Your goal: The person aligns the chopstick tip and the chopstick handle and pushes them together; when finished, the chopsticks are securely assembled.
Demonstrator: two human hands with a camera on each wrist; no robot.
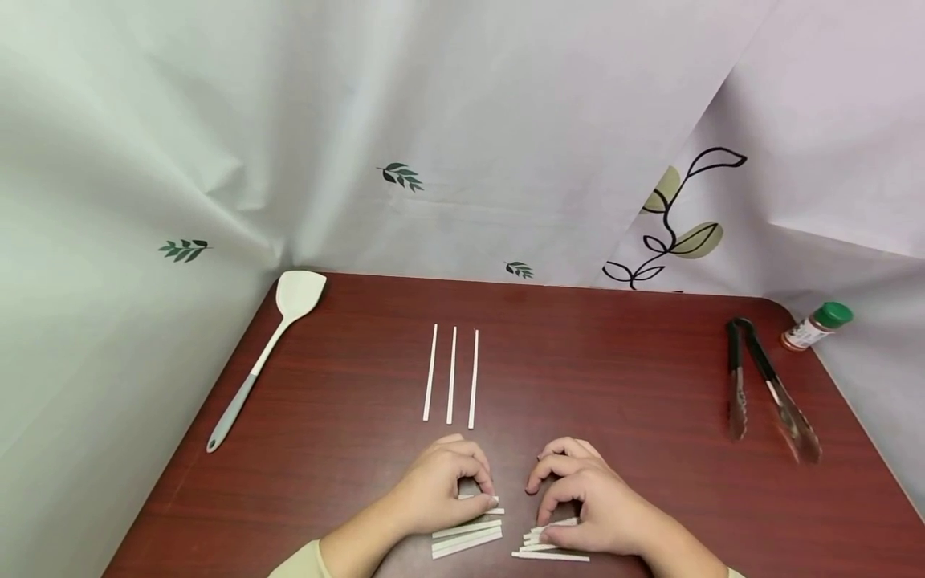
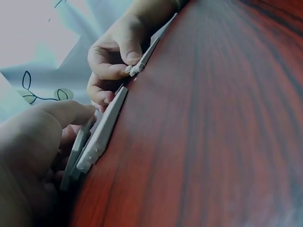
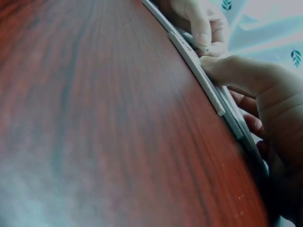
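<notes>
My left hand (image 1: 442, 483) pinches a thin white stick (image 1: 494, 511) between thumb and fingertips, low over the table. Closer to me lie a few more white sticks (image 1: 467, 542), side by side. To the right, my right hand (image 1: 594, 499) has its thumb and fingers about a small bunch of white sticks (image 1: 531, 539); its fingers partly hide them. One stick (image 1: 552, 555) lies at the near side of that bunch. Beyond the hands, three white sticks (image 1: 451, 376) stand apart in a row, lying lengthwise away from me.
A white spatula (image 1: 299, 293) with a grey handle lies along the left edge of the reddish-brown table (image 1: 592, 361). At the right are black-handled metal tongs (image 1: 776, 393) and a small green-capped bottle (image 1: 817, 326). Pale patterned cloth (image 1: 462, 144) hangs behind.
</notes>
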